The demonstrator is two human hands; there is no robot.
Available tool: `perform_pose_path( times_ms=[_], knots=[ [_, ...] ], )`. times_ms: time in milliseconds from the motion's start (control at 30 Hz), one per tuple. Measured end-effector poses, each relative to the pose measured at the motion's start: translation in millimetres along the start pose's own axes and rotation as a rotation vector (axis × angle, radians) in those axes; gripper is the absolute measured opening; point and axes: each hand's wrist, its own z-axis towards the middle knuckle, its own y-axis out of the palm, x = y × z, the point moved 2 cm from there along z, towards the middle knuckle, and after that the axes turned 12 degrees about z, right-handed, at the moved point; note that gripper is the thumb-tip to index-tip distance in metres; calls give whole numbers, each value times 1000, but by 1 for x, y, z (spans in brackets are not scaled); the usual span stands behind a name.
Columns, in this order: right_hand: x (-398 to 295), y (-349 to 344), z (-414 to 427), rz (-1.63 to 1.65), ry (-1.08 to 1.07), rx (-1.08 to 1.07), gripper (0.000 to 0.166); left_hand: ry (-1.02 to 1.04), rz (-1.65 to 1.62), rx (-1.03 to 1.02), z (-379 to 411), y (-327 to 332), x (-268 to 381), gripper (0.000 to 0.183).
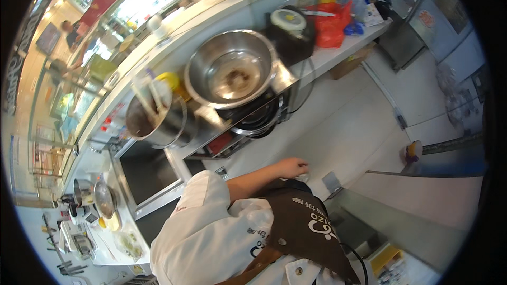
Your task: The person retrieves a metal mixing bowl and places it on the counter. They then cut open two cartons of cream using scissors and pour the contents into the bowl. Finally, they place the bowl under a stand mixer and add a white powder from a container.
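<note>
My left hand [294,167] is in front of my waist, above the lower part of my brown apron [301,221]. Its fingers are curled, and a small pale, shiny patch shows just below them; whether the hand holds anything cannot be told. My right hand is out of view. Before me on the counter, a wide stainless steel bowl [202,71] with brown residue and some liquid in its bottom rests over a dark cooking appliance. To its left is a metal pot [174,126] with pale-handled utensils standing in it. A dark appliance with a pale round lid [288,21] is to the right.
A red plastic bag [330,27] lies on the counter's right part. A cable hangs from the counter edge. At lower left, a white worktop [105,255] carries bowls and a kitchen scale. A cardboard box [352,61] is under the counter. A person [71,35] is beyond the glass.
</note>
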Motion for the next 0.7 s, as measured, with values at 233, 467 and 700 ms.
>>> perform_pose_path(
  times_ms=[233,467,700],
  knots=[
    [-371,-259,159,-147,-478,361,38,-302,-126,-131,172,14,-60,82],
    [-757,-220,146,-120,-739,50,34,-345,-723,-90,367,-23,-81,68],
    [-975,-357,117,-60,-871,93,41,-379,33,-30,507,-100,-2,54]
  ],
)
